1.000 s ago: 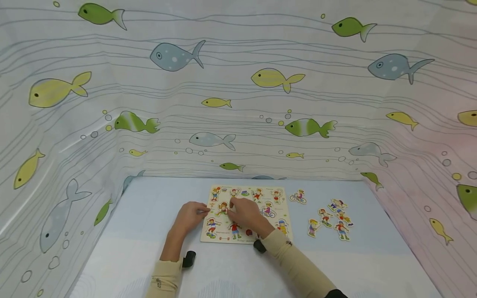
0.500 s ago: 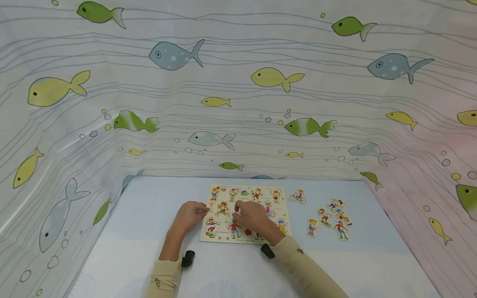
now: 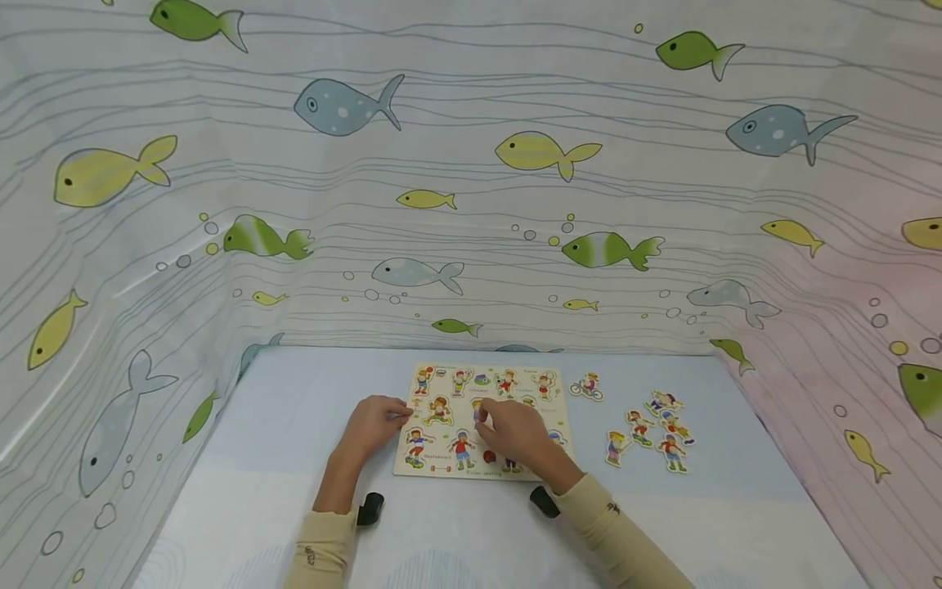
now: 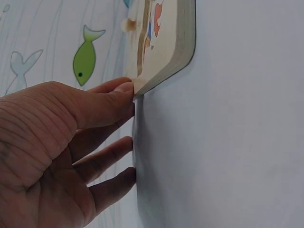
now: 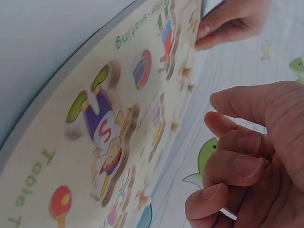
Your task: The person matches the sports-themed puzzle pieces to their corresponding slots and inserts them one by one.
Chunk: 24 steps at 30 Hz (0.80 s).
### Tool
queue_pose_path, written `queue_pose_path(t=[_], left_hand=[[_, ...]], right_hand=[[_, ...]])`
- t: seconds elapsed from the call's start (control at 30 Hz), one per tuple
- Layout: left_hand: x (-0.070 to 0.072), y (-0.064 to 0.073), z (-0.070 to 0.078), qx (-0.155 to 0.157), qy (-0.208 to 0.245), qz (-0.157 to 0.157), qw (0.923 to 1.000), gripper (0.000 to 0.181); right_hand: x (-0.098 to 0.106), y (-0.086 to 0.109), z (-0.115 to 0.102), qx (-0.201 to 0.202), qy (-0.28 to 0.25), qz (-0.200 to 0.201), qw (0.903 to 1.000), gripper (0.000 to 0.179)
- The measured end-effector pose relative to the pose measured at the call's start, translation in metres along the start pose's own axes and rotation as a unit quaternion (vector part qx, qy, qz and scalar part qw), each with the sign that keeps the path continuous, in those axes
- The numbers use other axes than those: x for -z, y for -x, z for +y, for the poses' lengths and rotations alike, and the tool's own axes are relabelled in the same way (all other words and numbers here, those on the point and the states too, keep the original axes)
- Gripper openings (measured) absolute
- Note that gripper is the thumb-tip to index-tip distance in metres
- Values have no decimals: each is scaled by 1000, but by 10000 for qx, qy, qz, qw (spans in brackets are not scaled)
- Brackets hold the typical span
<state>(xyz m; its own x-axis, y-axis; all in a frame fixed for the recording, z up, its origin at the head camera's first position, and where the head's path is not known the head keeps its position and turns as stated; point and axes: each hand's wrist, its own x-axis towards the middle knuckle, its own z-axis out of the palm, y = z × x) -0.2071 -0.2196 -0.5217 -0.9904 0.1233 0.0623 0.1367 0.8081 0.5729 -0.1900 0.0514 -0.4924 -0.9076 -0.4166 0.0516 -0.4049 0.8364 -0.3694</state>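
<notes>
Loose pieces (image 3: 639, 429) lie lower right of frame, nearer the empty, loosely curled right hand (image 3: 518, 429) than the left hand (image 3: 374, 425) pinching the puzzle board (image 3: 460, 414).

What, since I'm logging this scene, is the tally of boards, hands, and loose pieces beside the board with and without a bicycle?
Puzzle board: 1
Left hand and right hand: 2
Loose bicycle piece: 1
Loose pieces without a bicycle: 5
Total: 9

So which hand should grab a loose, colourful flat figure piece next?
The right hand, probably: it looks empty and is nearer the loose pieces. The left hand touches the edge of the cream rectangular puzzle board.
</notes>
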Motion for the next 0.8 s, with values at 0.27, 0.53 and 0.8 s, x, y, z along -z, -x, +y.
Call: queue_pose_path(t=[0.27,0.53,0.8], left_hand=[[-1,-2,0,106,-17,-36,9999,14],[-1,0,1,72,-8,-21,10000,14],[-1,-1,1,157,-25,-73,9998,15]], right_hand=[[3,12,12,-200,35,20,9998,11],[4,22,21,-299,-96,-32,9995,12],[8,28,28,-438,-92,51,9990,10]])
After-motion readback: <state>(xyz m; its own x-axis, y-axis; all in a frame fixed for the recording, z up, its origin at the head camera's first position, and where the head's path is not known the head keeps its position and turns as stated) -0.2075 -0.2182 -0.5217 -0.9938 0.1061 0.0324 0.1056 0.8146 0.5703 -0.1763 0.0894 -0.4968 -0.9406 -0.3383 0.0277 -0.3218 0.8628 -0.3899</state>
